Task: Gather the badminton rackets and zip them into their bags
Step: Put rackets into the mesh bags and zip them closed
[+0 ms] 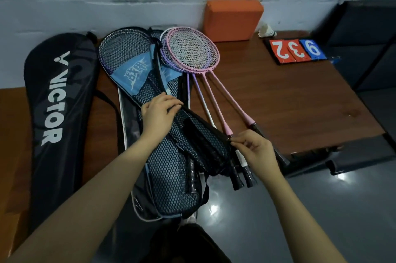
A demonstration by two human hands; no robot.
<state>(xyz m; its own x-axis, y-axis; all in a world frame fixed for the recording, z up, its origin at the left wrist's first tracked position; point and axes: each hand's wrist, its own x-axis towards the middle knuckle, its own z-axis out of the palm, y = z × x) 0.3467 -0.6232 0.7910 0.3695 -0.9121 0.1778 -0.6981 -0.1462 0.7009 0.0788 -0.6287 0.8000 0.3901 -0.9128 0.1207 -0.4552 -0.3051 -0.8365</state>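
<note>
Mesh racket bag [171, 168] lies mid-desk [289, 95], racket inside. Left hand [158, 117] fingers clamp its black edge; right hand [255, 151] fingers pinch the edge at the bag's 3 o'clock end. Pink and purple rackets [192, 50] lie loose toward 1 o'clock. Black Victor bag [53, 101] flat at 9 o'clock.

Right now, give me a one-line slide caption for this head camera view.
Left hand and right hand grip a mesh racket bag's edge, pink and purple rackets lying bare alongside.
</note>
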